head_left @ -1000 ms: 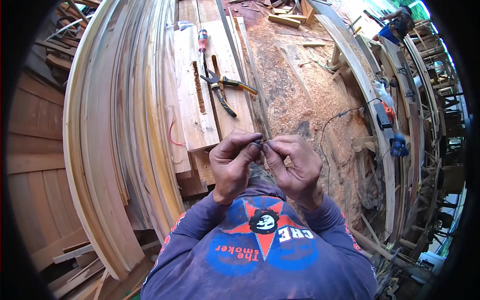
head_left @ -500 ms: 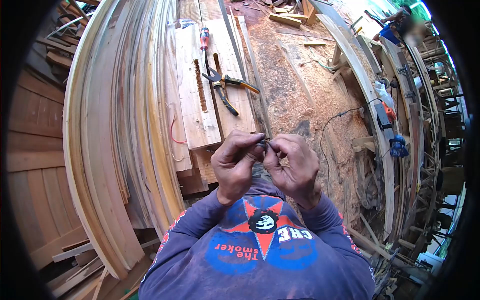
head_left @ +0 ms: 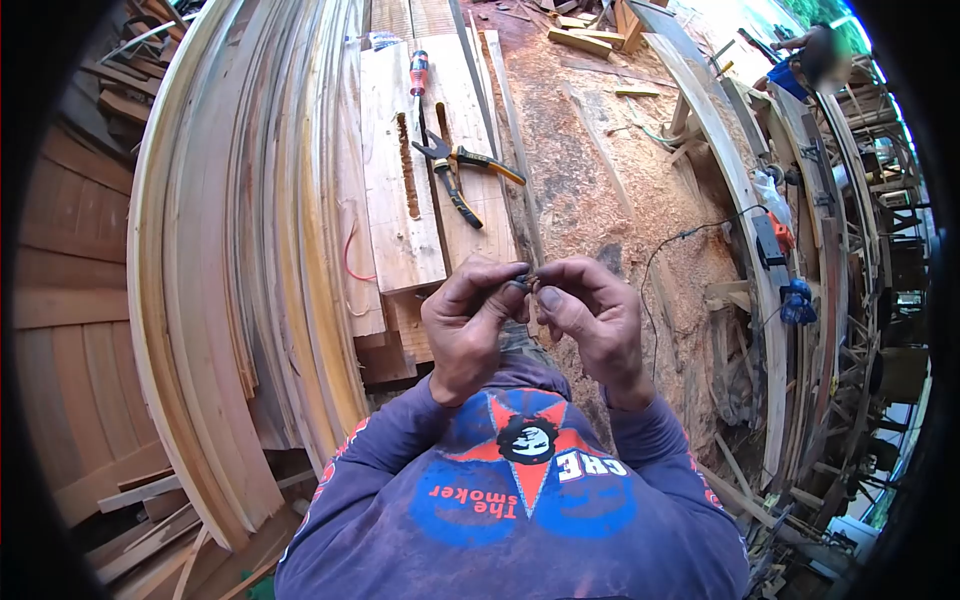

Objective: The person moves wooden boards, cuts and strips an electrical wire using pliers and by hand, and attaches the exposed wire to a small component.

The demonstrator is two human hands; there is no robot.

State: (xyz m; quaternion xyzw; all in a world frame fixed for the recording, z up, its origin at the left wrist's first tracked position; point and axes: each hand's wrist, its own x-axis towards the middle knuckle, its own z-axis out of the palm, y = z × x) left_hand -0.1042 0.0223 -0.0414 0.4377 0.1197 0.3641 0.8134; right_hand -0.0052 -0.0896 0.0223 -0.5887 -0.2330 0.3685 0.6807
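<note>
In front of my chest, my left hand (head_left: pixel 468 325) pinches a small dark piece (head_left: pixel 524 283) between thumb and fingertips; it is too small to identify. Close against it on the right, my right hand (head_left: pixel 596 325) has its thumb and fingertips at the same piece. Beyond the hands, pliers (head_left: pixel 455 172) with black and yellow handles lie with jaws parted on light wooden blocks (head_left: pixel 400 255). A red-handled screwdriver (head_left: pixel 419 75) lies above the pliers. A long rough slot (head_left: pixel 408 165) is cut in the left block.
Long stacked planks (head_left: pixel 215 250) fill the left. Sawdust (head_left: pixel 600 190) covers the ground right of the blocks. A red wire (head_left: pixel 352 258) lies beside the left block. An orange and black power tool (head_left: pixel 775 238) rests on the right-hand boards. Another person (head_left: pixel 800 62) is at the far upper right.
My right thumb has shifted and the right fingers have loosened a little around the small piece. The view has moved slightly, and the other person has changed posture.
</note>
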